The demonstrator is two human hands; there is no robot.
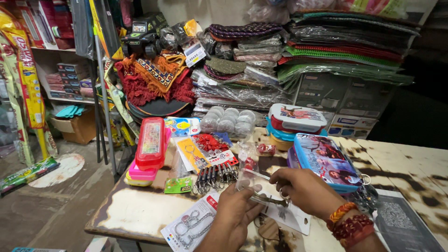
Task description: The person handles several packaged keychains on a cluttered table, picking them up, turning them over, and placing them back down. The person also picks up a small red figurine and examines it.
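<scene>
Left hand (234,207): fingers curled, pinching a clear packet (252,183) at its near end, low at the table (135,212) front; right hand (301,189): fingertips pinched on a metal keyring (273,200) at the packet's right edge; keyring card (191,227) just left of left hand; clip bunch (215,176) beyond; blue tin (326,161) beside right hand; red case (150,142) far left.

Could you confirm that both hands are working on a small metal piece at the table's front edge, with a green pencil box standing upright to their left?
Not quite: the head view shows the upright pencil box is red, not green. The rest holds: the left hand and right hand meet on a small metal piece near the front edge of the table, with the box to their left.
</scene>
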